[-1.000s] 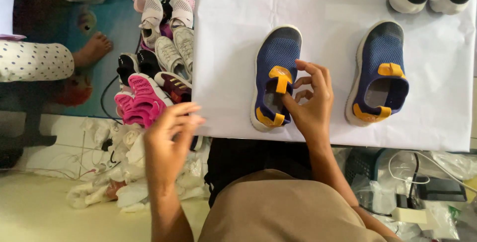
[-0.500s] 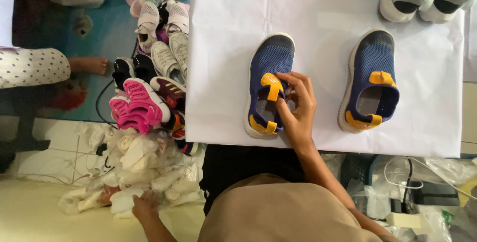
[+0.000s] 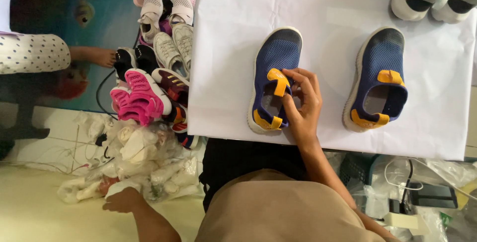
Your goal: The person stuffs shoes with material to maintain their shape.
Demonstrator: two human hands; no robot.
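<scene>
A bench (image 3: 238,18) covered with white paper carries the work. A pile of crumpled white wrapping (image 3: 139,165) lies on the floor off the bench's left front corner, with a heap of small shoes (image 3: 159,53) beyond it along the bench's left edge. Two navy shoes with yellow tabs rest on the bench: the left shoe (image 3: 276,58) near its front edge, the right shoe (image 3: 380,68) well apart toward its right side. The right hand (image 3: 300,105) is laid at the left shoe's opening, its fingers (image 3: 293,80) curled partly around the yellow strap. The left hand (image 3: 121,201) is lowered to the wrapping pile; its fingers are closed on a wad of it, as far as can be told. The step in hand is judged to be stuffing: the opening is held ready, and the wad must be lifted across to it.
</scene>
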